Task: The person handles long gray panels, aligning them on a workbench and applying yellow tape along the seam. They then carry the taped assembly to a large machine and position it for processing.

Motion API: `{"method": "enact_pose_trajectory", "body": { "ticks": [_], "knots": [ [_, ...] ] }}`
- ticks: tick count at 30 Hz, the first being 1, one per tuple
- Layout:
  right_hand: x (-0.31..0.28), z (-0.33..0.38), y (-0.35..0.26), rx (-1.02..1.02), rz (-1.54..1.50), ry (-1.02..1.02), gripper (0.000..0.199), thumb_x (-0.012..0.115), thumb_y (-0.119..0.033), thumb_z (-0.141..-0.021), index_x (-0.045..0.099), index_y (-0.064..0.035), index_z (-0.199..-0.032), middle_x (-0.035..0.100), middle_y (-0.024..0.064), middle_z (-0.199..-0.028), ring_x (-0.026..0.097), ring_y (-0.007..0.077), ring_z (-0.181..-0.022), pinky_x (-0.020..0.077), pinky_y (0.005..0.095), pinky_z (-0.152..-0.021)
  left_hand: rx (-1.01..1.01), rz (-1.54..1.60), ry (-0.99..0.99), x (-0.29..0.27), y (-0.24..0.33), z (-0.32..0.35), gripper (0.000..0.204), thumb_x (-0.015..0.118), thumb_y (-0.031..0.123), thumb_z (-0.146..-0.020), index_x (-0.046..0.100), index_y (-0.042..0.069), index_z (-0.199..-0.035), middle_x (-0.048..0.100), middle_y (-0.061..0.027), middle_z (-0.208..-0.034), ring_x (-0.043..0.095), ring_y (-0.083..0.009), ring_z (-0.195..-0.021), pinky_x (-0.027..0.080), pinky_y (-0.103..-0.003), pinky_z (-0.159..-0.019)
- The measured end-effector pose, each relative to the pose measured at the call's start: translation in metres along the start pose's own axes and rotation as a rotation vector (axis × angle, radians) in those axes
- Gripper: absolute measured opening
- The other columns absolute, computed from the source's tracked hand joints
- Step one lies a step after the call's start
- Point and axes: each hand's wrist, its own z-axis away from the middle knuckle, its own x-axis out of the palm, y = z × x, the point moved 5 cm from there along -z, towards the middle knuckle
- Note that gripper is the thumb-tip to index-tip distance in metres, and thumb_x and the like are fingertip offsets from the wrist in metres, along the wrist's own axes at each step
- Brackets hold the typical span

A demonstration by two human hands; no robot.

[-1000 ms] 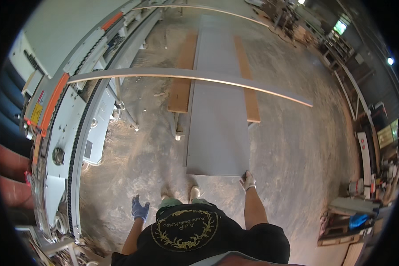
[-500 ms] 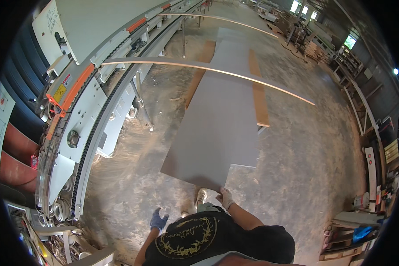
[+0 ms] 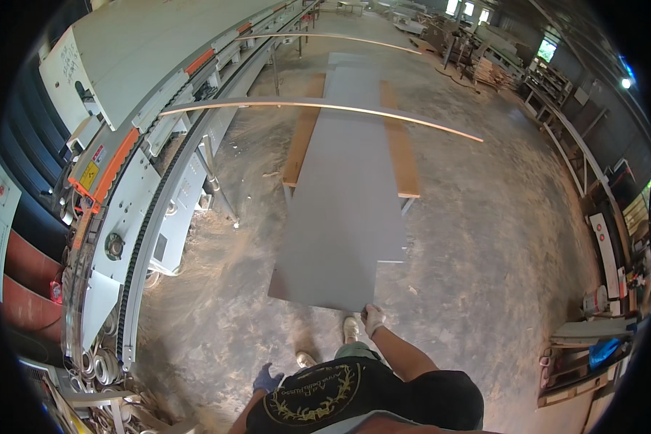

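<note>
One hand in the head view, the right hand (image 3: 372,320), has its fingers curled on the near right corner of a long grey board (image 3: 325,217). This board stretches away ahead of those fingers over a brown bench (image 3: 405,181), which probably bears most of its weight, so a corner hold may suffice. Another grey sheet (image 3: 393,249) pokes out beneath, just beyond the grip. The left hand (image 3: 267,380) (in a bluish glove) has loose fingers, holding nothing, leftward and nearer the body.

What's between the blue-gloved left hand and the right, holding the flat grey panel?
The head view shows two pale shoes on dusty floor between left hand and right hand.
</note>
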Motion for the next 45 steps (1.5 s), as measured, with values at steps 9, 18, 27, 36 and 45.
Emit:
{"method": "enact_pose_trajectory", "body": {
  "ticks": [9, 18, 27, 36, 45],
  "knots": [
    [-0.04, -0.073, -0.075, -0.231, 0.473, -0.223, 0.034, 0.061, -0.025, -0.085, 0.057, -0.0059, -0.113, 0.061, 0.0036, -0.086, 0.056, 0.0176, -0.073, 0.0488, 0.03, -0.06, 0.737, -0.287, 0.205, 0.019, 0.262, -0.067, 0.069, 0.067, 0.04, -0.074, 0.042, 0.014, -0.132, 0.043, -0.0163, -0.134, 0.038, -0.0336, -0.125, 0.03, -0.044, -0.105],
    [-0.316, -0.041, -0.225, -0.16, 0.422, -0.04, 0.032, 0.062, -0.018, -0.083, 0.062, -0.001, -0.11, 0.064, 0.0089, -0.096, 0.061, 0.0166, -0.079, 0.0523, 0.03, -0.065, 0.348, -0.563, 0.434, 0.099, 0.444, -0.159, 0.084, 0.059, 0.06, -0.074, 0.031, 0.017, -0.141, 0.026, -0.0194, -0.145, 0.024, -0.0394, -0.132, 0.021, -0.047, -0.108],
    [-0.379, -0.077, -0.319, -0.063, -0.045, 0.193, 0.031, 0.059, -0.019, -0.085, 0.059, -0.0044, -0.113, 0.065, 0.0079, -0.097, 0.064, 0.0196, -0.077, 0.0498, 0.0286, -0.062, -0.207, -0.507, 0.47, 0.112, 0.554, -0.182, 0.099, 0.04, 0.078, -0.074, 0.005, 0.021, -0.147, -0.001, -0.0144, -0.153, 0.006, -0.0403, -0.138, 0.008, -0.062, -0.104],
    [-0.398, -0.222, -0.406, -0.009, -0.008, 0.241, 0.031, 0.063, -0.02, -0.084, 0.057, -0.0085, -0.112, 0.064, 0.0107, -0.094, 0.063, 0.0234, -0.071, 0.0509, 0.0344, -0.06, -0.394, -0.296, 0.51, 0.084, 0.655, -0.197, 0.1, 0.051, 0.069, -0.072, 0.005, 0.021, -0.147, -0.001, -0.0158, -0.152, 0.002, -0.0416, -0.138, 0.0, -0.057, -0.108],
    [-0.436, -0.375, -0.503, 0.012, 0.083, 0.349, 0.024, 0.061, -0.011, -0.079, 0.059, 0.0034, -0.098, 0.058, 0.0111, -0.081, 0.058, 0.0193, -0.07, 0.0535, 0.0337, -0.054, -0.097, -0.39, 0.619, 0.136, 0.823, -0.307, 0.089, 0.058, 0.056, -0.077, 0.015, 0.018, -0.146, 0.011, -0.0105, -0.152, 0.011, -0.0302, -0.139, 0.012, -0.045, -0.111]
  ]
}}
